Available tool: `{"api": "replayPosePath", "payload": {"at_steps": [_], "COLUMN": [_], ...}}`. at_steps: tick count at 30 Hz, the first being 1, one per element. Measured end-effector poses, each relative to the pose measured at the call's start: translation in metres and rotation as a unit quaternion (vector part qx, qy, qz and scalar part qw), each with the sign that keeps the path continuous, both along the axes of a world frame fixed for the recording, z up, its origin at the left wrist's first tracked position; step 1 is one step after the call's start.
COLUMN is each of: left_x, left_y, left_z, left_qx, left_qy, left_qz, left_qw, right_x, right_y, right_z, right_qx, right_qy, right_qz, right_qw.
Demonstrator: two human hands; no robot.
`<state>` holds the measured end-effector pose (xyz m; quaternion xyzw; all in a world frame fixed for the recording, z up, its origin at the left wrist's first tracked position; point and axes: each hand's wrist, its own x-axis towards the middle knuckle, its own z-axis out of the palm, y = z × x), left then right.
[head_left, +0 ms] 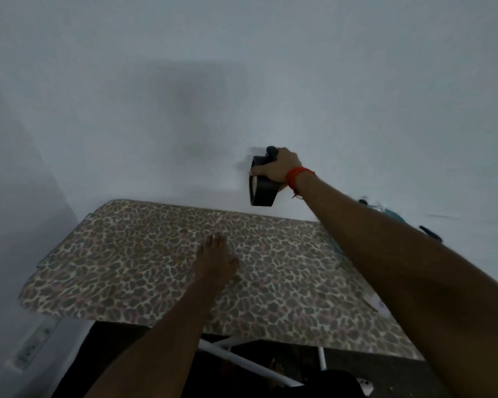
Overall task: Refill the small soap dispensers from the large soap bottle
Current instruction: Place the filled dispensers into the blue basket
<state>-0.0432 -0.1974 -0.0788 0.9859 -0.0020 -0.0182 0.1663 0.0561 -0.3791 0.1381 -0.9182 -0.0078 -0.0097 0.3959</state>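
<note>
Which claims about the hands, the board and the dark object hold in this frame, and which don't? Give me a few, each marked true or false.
1. The right hand grips a dark object by the wall. True.
2. The left hand holds a bottle. False: it holds nothing and rests on the board, fingers straight.
3. The board has a leopard-print cover. True.
4. A red band sits on the left wrist. False: it is on the right wrist.
5. The dark object lies on the board. False: it is held above the board's far edge, at the wall.
</note>
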Motion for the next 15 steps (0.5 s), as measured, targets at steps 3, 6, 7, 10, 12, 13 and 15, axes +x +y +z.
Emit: {"api": "replayPosePath", "payload": {"at_steps": [3,6,7,10,12,13,15], "left_x": [0.007,0.01,0.011,0.012,0.012,0.012,0.016], "left_y": [-0.034,-0.076,-0.09,-0.133,-0.161,-0.173,-0.196], "left_z": [0.022,0.031,0.031,0.024,0.014,0.009,-0.001], "left_qx": [-0.006,-0.016,-0.019,-0.023,-0.028,-0.035,-0.043], "left_qy": [-0.029,-0.044,-0.04,-0.02,-0.003,0.008,0.026], "left_qz": [-0.018,-0.047,-0.059,-0.092,-0.11,-0.116,-0.125], "left_qw": [0.999,0.998,0.997,0.995,0.994,0.993,0.991], "right_x": [-0.012,-0.023,-0.027,-0.037,-0.043,-0.045,-0.047], "right_y": [-0.054,-0.113,-0.133,-0.188,-0.221,-0.237,-0.266], "right_z": [0.036,0.064,0.07,0.08,0.079,0.075,0.064], "right_qx": [0.016,0.018,0.018,0.01,-0.002,-0.005,-0.007], "right_qy": [-0.002,-0.008,-0.012,-0.018,-0.013,-0.009,0.002], "right_qz": [-0.036,-0.08,-0.097,-0.142,-0.163,-0.174,-0.192], "right_qw": [0.999,0.997,0.995,0.99,0.986,0.985,0.981]}}
